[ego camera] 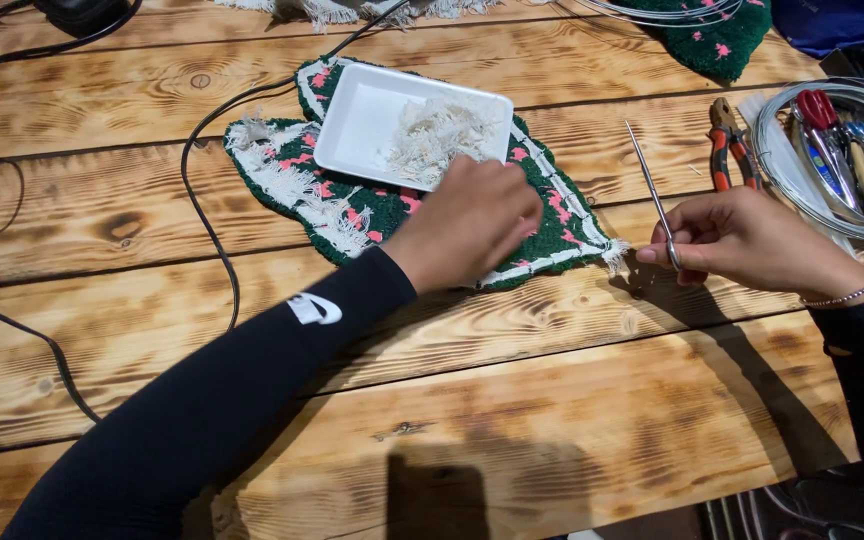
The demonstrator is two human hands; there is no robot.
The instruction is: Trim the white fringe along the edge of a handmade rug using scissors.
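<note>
Your left hand (467, 222) presses flat on the green tufted piece (372, 210) at table centre; your right hand (742, 238) pinches thin scissors (652, 195) at its right edge. Expect soft, floppy fabric: hold it near the white fringe (616, 254).

Your green tufted piece (372, 215), pink flecks, white fringe, lies flat upper centre; thin scissors (652, 190), seemingly closed, point up at right.
</note>
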